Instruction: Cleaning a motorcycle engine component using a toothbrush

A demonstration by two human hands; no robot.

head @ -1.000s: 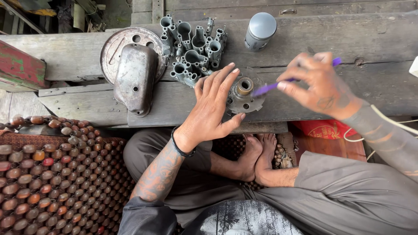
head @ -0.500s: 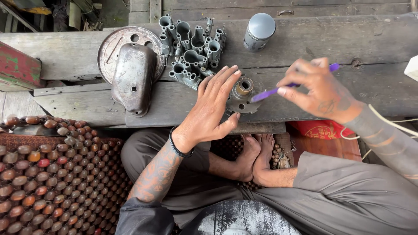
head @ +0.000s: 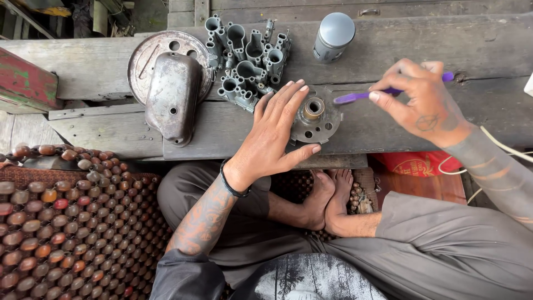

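- Left hand (head: 275, 136): flat, fingers spread, palm down on the counter (head: 388, 119). Fingertips rest on the left edge of the hub (head: 315, 118); thumb lies along its lower edge. Nothing gripped.
- Right hand (head: 422, 100): fingers pinched on the rear half of a purple brush (head: 355, 96). Brush lies near level, head pointing left, tip just above and right of the hub's centre. Can't tell if the bristles touch the metal.
- Hub: round grey metal plate with several holes and a raised brass-coloured bore in the middle. Sits flat near the front edge of the counter, between the two hands.
- Casting (head: 247, 61): grey, many open tubes, just behind the left fingertips, up and left of the hub. Touching or not, can't tell.
- Cover (head: 173, 97): dull domed metal, left of the casting, lying partly over a round disc (head: 150, 53) with holes.
- Can (head: 333, 36): grey, capped, at the back of the counter, behind the hub, well apart from both hands.
- Counter is weathered grey planks.
- Person sits cross-legged below the counter, bare feet (head: 333, 194) tucked together, black band (head: 230, 183) on the left wrist.
- Bead mat (head: 61, 222), brown and red wooden beads, at the person's left.
- Red bag (head: 425, 164) under the counter edge, to the person's right.
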